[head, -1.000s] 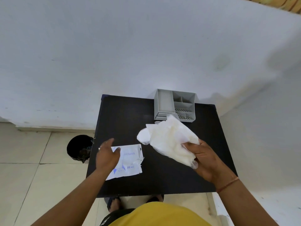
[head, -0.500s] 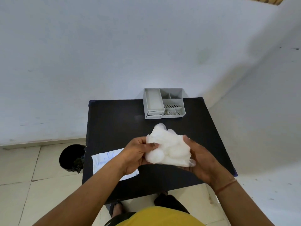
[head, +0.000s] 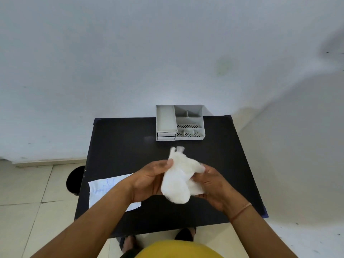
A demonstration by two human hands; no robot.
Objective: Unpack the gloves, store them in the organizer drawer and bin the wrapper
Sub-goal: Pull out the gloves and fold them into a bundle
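Gloves (head: 176, 179), left hand (head: 149, 180), right hand (head: 214, 187)

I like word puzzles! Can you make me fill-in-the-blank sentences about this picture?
1. Both hands, left hand and right hand, hold the bunched white ____.
2. The wrapper lies on the table, on the person's ____ side.
3. The grey organizer stands at the table's ____ edge.
4. The round black bin stands on the ____.

Missing words: gloves; left; far; floor
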